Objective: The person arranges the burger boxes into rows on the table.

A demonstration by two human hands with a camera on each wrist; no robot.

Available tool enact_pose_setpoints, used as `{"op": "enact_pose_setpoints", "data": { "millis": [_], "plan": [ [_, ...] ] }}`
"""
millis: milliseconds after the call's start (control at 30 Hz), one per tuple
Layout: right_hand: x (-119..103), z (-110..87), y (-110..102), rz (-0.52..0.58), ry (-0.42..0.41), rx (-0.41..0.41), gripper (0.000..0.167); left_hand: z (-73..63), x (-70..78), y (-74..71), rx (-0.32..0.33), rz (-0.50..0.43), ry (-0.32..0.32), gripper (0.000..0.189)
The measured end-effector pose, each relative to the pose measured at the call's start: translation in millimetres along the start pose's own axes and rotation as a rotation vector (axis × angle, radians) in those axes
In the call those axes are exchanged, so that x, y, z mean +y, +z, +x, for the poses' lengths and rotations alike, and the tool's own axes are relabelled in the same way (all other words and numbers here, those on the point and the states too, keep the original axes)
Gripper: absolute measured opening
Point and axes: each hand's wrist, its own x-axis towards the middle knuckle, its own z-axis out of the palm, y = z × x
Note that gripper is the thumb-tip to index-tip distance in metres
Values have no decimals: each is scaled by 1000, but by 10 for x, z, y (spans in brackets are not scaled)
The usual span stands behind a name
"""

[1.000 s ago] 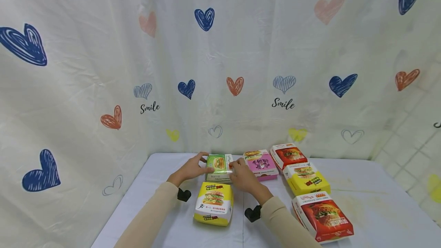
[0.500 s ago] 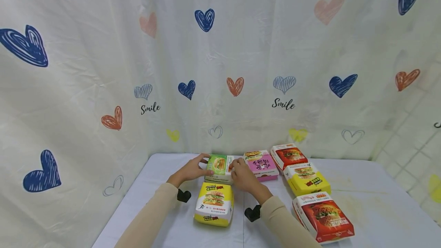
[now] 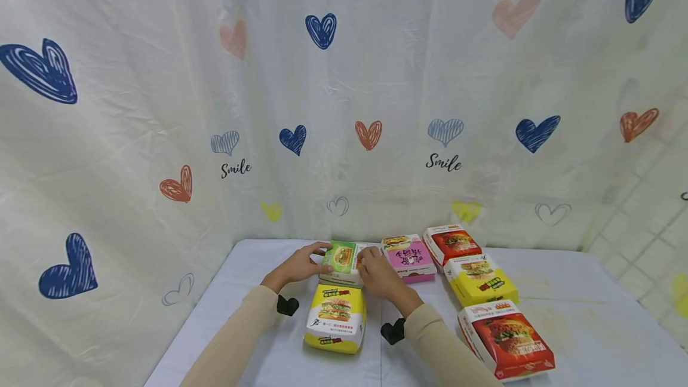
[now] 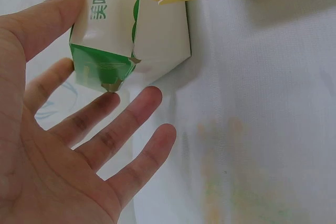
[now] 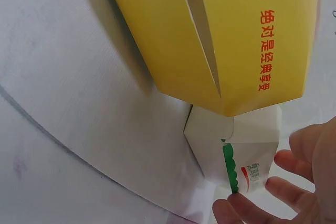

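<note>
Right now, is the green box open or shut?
Shut: from above, the green box shows its printed top in place, no flap raised.

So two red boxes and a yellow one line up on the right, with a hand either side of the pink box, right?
One slip: the head view shows the left hand and right hand on either side of the green box; the pink box sits farther right. The rest is right.

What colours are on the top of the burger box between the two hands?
The box has a green and white top, seen best from the head view.
</note>
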Motion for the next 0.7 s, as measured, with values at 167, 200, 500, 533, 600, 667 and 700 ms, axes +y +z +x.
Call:
{"op": "enact_pose_setpoints", "data": {
  "millis": [167,200,500,533,600,667,700],
  "plan": [
    [4,23,20,25,45,-1,36,0,-11,1,4,8,0,64],
    [4,27,24,31,51,0,39,0,-14,2,4,10,0,63],
    [19,51,81,28,76,2,44,-43,31,2,-7,-21,29,60],
    [19,51,85,32,82,2,44,-49,39,0,-6,-27,28,59],
    [17,50,90,41,94,3,44,-55,46,-2,-4,-31,29,59],
    [23,55,96,48,106,-2,44,-55,45,-3,0,-32,26,59],
    [27,56,98,55,108,-4,45,-56,41,-1,2,-39,19,59]
  ]
}}
